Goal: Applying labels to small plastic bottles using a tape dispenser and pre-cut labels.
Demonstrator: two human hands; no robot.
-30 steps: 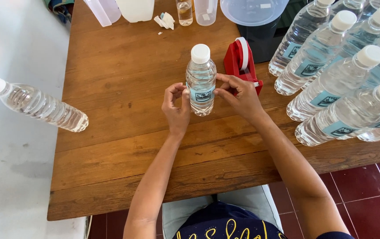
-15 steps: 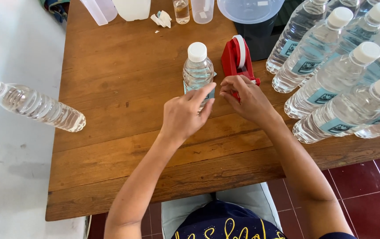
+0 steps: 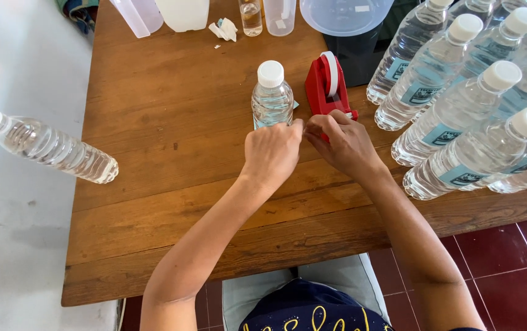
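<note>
A small clear water bottle with a white cap stands upright on the wooden table. A red tape dispenser sits just to its right. My left hand is curled in front of the bottle's lower part, hiding its base. My right hand rests at the near end of the dispenser. The fingertips of both hands meet, pinched together, between bottle and dispenser. Whatever is between them is hidden.
Several larger labelled water bottles crowd the table's right side. One unlabelled bottle lies on the white surface at the left. At the back are a clear bowl on a black container, plastic cups and crumpled paper.
Both hands let go of the small bottle's label area and moved right and forward; their fingertips now meet beside the tape dispenser. The bottle stands on its own.
</note>
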